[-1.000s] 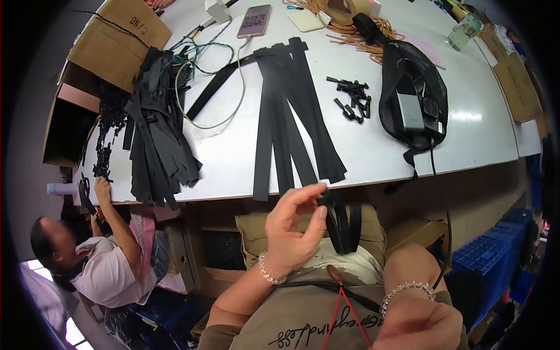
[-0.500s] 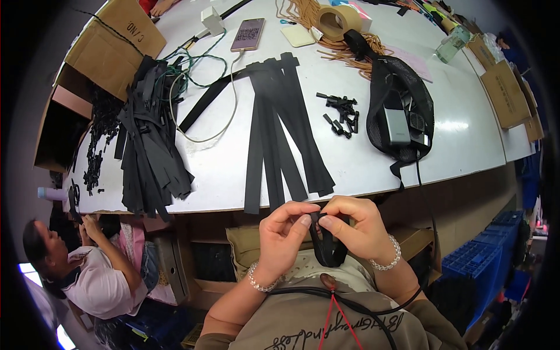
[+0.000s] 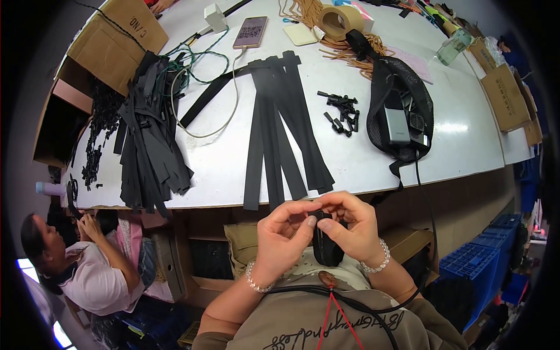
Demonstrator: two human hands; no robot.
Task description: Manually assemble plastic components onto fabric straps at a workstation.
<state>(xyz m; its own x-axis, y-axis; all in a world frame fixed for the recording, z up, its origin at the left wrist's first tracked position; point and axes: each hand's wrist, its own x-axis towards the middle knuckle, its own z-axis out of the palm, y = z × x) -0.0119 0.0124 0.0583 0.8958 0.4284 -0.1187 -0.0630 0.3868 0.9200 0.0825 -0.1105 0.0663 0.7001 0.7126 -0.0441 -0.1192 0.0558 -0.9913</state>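
A looped black strap [image 3: 328, 248] hangs between my hands, just off the table's near edge. My left hand [image 3: 287, 228] pinches its upper end from the left with thumb and index finger. From the right, my right hand [image 3: 352, 226] pinches the same end, thumb tip close to the left thumb. What lies exactly between the fingertips is hidden. Beyond my hands, several flat black straps [image 3: 271, 122] lie fanned out, their near ends reaching the table edge. To their right is a small pile of black plastic pieces [image 3: 341, 112].
On the white table [image 3: 213, 166] lie a heap of black straps [image 3: 149, 146], a phone [image 3: 251, 32] on a cable, a tape roll [image 3: 338, 23] and a black mesh bag [image 3: 402, 111]. A cardboard box [image 3: 119, 46] stands left. A co-worker [image 3: 96, 268] sits at left; blue crates [image 3: 481, 256] are right.
The strap loop has turned and looks narrower between my fingers. My right hand has shifted slightly left and up. Both hands keep their pinch.
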